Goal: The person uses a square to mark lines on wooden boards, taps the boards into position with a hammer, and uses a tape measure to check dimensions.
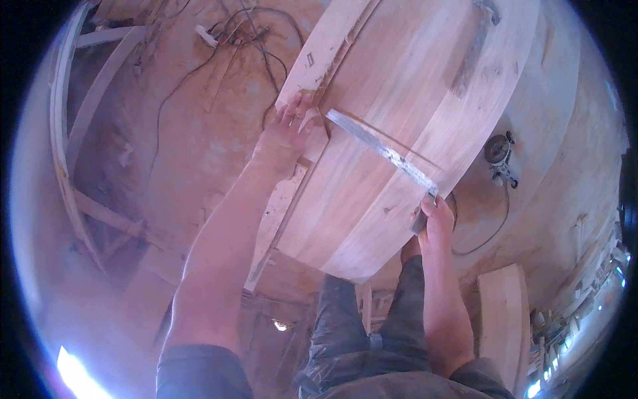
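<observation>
A broad pale wooden panel [372, 206] made of joined boards lies slanted in front of my legs. My right hand [435, 219], at its near right edge, is closed round the dark handle of a shiny metal-bladed tool [389, 151], which looks like a try square. The blade runs across the panel toward the left, casting a thin shadow. My left hand [286, 133] rests on a long wooden plank [319, 56] along the panel's left edge, fingers stretched out and apart. A small pale piece shows beside its thumb; I cannot tell if it is touched.
Farther up the panel lies a dark long-handled tool [473, 56], perhaps a hammer. On the dusty floor at right sits a corded grinder [498, 156]. Tangled cables [256, 33] spread at the far left. Curved wooden frames [63, 133] stand left; a shaped board [503, 319] is lower right.
</observation>
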A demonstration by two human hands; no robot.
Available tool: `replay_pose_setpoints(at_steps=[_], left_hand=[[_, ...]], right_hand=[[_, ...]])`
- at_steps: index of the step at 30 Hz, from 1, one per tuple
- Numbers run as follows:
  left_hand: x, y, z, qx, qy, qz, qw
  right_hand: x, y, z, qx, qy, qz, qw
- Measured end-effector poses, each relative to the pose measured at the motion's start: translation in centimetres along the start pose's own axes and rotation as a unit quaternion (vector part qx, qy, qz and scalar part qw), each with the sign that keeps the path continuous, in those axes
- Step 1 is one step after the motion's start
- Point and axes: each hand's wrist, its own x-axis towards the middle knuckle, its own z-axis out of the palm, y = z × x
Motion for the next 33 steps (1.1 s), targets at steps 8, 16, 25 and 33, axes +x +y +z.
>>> replay_pose_setpoints(at_steps=[8,16,25,33], left_hand=[[-0.2,0.0,0.6,0.006,0.015,0.000,1.000],[0.0,0.2,-0.4,-0.006,-0.015,-0.008,1.000],[-0.1,0.3,-0.9,-0.044,-0.018,-0.015,0.999],[0.1,0.6,-0.9,-0.050,-0.004,-0.022,0.998]], right_hand=[[2.1,-1.4,2.5,-0.045,-0.008,0.004,0.999],[3.4,-1.8,2.4,-0.063,-0.003,0.012,0.998],[4.2,-2.6,2.3,-0.056,-0.006,0.027,0.998],[4.2,-2.9,2.5,-0.065,0.003,0.030,0.997]])
